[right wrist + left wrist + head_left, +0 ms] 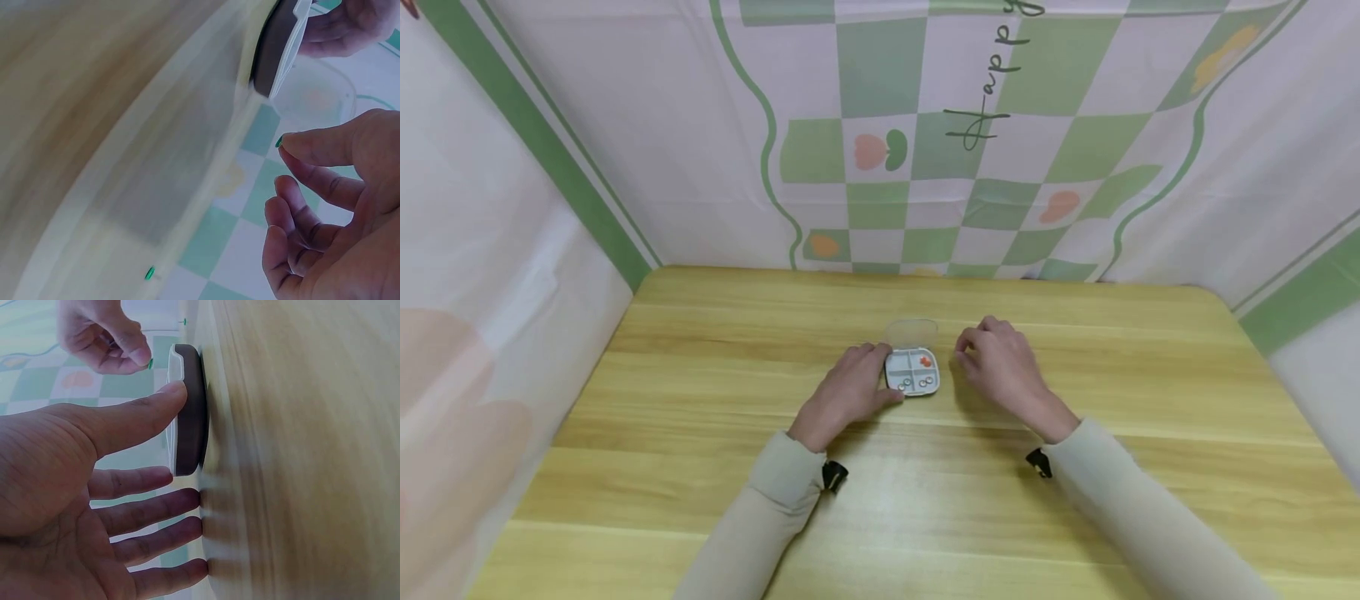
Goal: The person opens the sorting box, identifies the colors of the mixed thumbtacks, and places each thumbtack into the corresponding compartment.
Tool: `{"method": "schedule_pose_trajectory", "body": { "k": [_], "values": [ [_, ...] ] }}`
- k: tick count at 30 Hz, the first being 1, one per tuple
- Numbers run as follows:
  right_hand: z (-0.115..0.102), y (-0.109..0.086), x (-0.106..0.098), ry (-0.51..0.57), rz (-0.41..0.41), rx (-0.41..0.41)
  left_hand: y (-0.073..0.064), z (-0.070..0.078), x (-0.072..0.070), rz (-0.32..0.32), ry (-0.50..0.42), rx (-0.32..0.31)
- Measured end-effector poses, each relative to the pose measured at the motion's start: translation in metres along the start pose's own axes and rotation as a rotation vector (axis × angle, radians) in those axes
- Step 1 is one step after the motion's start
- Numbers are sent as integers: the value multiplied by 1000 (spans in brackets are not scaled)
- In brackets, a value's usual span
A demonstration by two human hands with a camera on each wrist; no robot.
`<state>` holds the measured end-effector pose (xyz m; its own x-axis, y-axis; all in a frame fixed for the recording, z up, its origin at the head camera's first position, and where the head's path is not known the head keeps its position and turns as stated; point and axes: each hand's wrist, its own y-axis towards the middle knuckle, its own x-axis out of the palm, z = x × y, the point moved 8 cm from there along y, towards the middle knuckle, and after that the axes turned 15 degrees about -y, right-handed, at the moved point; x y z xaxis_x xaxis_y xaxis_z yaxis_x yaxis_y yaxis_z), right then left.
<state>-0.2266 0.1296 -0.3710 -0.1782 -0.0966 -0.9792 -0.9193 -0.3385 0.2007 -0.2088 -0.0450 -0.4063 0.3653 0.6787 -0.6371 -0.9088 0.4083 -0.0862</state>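
A small pill box (pixel 912 372) with four compartments stands on the table, its clear lid (pixel 912 333) raised at the back. Orange-red pieces (pixel 926 362) lie in its far right compartment; small round whitish pieces (pixel 926 382) are in both near compartments. My left hand (pixel 846 387) holds the box from the left, thumb at the near edge and index finger at the far edge. To the right of the box, my right hand (pixel 1000 367) pinches a small green pill (pixel 279 141) between thumb and index finger, slightly above the table.
Another green pill (pixel 149 273) lies on the wooden table (pixel 700 467), beyond the right hand in the left wrist view. A patterned cloth (pixel 880 83) hangs behind the table's far edge, with more cloth at both sides.
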Motion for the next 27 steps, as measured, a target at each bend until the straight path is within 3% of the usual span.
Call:
{"method": "schedule_pose_trajectory", "body": {
  "k": [18,27],
  "values": [
    [-33,9,5,85,-27,-8,1,-2,0,-16,26,-27],
    [-47,13,8,110,-37,-9,1,-2,0,-11,41,-2]
  ]
}}
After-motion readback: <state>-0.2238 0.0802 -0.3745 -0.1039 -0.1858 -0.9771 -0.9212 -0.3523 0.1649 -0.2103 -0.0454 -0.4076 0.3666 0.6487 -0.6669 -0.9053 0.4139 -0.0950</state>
